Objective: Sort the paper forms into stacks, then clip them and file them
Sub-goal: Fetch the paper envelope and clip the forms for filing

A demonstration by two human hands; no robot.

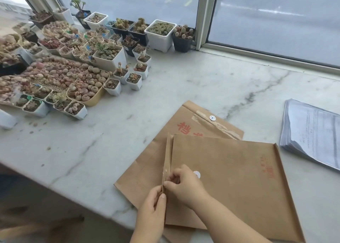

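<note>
Both hands [166, 193] pinch envelope [230, 178] flap | string barely visible

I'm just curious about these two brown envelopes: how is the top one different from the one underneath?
The top envelope is pinched at its flap edge by both hands, left and right; the bottom envelope lies untouched. The top one is fully visible, the bottom one half covered. The bottom one shows large red characters, the top only small red print. Both are brown with a round white fastener.

Matt brown paper envelopes [230, 178] on glossy veined marble ledge [165, 88].
</note>
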